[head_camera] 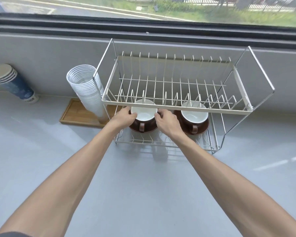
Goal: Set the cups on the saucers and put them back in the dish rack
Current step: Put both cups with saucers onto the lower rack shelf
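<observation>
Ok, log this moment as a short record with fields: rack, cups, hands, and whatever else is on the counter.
rack: two-tier wire rack on a grey counter under a window; top tier holds nothing
left cup: brown, white inside, on a saucer on the lower tier
right cup: same kind, on its saucer, lower tier, untouched
left hand: holds the left cup's left side
right hand: holds its right side
beside rack: clear cup stack on a wooden tray; paper cup stack lying down
</observation>
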Demonstrator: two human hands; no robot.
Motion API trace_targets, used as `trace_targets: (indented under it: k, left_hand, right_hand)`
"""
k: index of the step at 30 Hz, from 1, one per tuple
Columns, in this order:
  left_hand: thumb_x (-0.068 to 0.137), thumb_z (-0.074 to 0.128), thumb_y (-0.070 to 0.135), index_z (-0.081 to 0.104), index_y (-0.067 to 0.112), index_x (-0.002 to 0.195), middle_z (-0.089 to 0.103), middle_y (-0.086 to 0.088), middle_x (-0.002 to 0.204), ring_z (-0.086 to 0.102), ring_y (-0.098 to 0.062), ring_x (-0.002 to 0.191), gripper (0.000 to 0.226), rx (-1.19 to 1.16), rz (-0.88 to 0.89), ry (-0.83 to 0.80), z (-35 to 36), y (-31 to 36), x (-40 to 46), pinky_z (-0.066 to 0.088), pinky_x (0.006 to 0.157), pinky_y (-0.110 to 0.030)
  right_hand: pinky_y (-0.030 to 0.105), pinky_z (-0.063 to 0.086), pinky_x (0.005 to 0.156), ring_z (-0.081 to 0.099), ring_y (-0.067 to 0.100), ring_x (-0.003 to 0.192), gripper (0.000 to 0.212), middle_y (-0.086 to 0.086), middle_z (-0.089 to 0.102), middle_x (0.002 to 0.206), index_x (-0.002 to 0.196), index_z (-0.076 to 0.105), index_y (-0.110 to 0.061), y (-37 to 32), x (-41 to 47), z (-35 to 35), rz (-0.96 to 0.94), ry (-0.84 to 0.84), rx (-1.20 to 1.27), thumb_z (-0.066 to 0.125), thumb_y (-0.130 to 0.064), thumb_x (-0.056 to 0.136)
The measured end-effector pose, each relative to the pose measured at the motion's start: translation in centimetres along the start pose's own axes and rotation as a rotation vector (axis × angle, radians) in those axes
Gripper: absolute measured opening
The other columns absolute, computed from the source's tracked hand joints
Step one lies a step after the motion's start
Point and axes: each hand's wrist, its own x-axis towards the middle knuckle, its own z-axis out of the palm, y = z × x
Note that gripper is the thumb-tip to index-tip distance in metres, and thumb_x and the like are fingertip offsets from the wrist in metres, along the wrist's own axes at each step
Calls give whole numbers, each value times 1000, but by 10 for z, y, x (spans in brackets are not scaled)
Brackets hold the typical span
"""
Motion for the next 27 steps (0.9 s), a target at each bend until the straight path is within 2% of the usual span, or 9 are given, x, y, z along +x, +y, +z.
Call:
trace_targets:
  k: [2,3,5,7,10,13,17,22,27]
  left_hand:
    - [94,47,42,49,12,146,55,-17,148,52,-41,134,60,43,6,-22,-4,6,-15,45,110,-52]
    - [97,47,41,48,16,148,54,-10,151,53,-35,135,57,77,9,-22,-5,8,-23,45,112,-48]
    - [100,46,41,48,21,149,53,-4,152,53,-29,135,53,185,38,-20,-6,11,-34,44,112,-41]
    - [101,45,40,48,22,149,53,-6,152,50,-28,137,51,315,96,-33,-6,17,-46,41,112,-36]
    - [102,46,39,47,22,149,55,-10,150,50,-28,137,50,450,203,-89,-3,34,-63,39,109,-34]
    - [103,45,38,43,24,152,55,-10,149,50,-29,137,51,630,276,-117,8,53,-79,42,108,-35]
    - [103,43,38,50,23,145,58,-11,143,55,-32,130,45,815,418,-56,32,72,-90,49,99,-42]
    - [102,44,41,43,24,150,54,-9,144,54,-34,130,51,884,521,70,60,88,-84,46,101,-47]
    - [103,42,38,35,24,154,53,-8,147,50,-32,133,53,712,498,146,87,101,-79,47,101,-47]
  right_hand:
    - [40,45,99,57,34,121,39,9,65,128,127,61,-19,-3,-10,-8,-5,20,-21,43,-36,96]
    - [41,44,102,56,32,123,41,7,63,132,131,58,-20,-3,-15,-12,-11,30,-31,44,-36,96]
    - [43,45,103,58,30,121,41,6,64,131,131,57,-23,0,-25,-19,-39,50,-62,45,-36,95]
    - [45,47,100,60,31,118,42,7,66,129,130,57,-24,2,-35,-27,-82,63,-136,43,-36,93]
    - [44,49,94,60,33,116,41,7,65,127,131,57,-25,6,-52,-41,-171,27,-377,39,-34,95]
    - [47,52,87,60,34,110,36,8,64,121,123,58,-19,18,-66,-55,-266,40,-559,37,-32,98]
    - [44,52,81,57,33,112,35,7,61,120,126,55,-16,37,-74,-74,-277,96,-620,39,-31,98]
    - [46,42,96,44,33,129,41,11,48,139,137,47,-16,52,-68,-97,-238,148,-727,42,-32,99]
    - [45,44,92,49,33,119,36,12,58,125,129,51,-15,69,-54,-106,-205,264,-646,43,-28,97]
